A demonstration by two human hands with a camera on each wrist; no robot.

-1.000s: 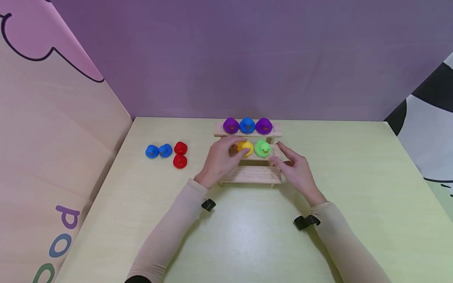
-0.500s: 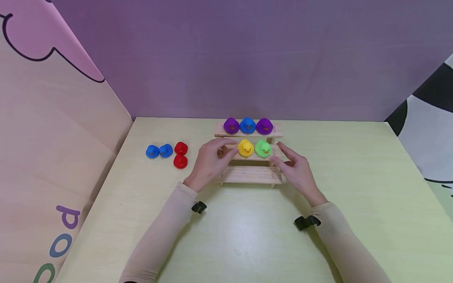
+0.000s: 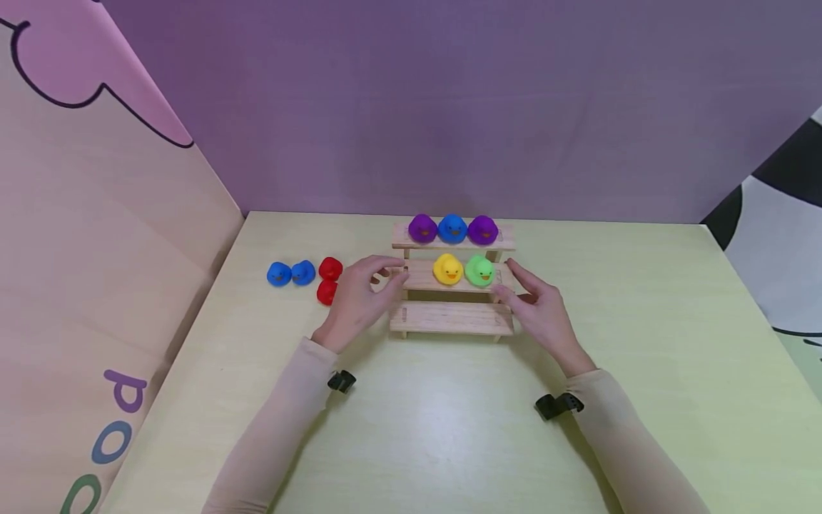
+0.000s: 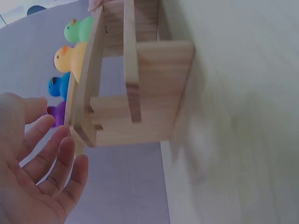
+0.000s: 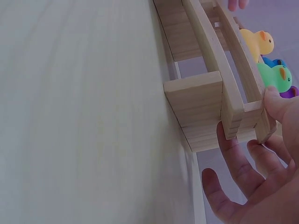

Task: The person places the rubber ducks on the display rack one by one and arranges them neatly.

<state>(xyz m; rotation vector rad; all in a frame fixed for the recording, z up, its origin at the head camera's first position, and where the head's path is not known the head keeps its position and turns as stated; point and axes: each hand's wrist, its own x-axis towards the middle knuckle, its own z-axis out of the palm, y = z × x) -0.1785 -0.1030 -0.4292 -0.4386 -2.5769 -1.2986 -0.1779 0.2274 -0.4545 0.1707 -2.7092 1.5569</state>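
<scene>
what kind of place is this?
Probably a staged demo booth, though little beyond it shows: a pale table, a plain purple backdrop right behind it, and a side panel printed with letters and a cartoon outline.

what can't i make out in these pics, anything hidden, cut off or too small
Head view: the lower red duck's right edge, hidden by the left hand; the green letter's lower part, cut off by the bottom edge.
Right wrist view: much of the purple duck, hidden by the green duck and right hand.
Left wrist view: most of the right hand, cut off by the top edge.
</scene>
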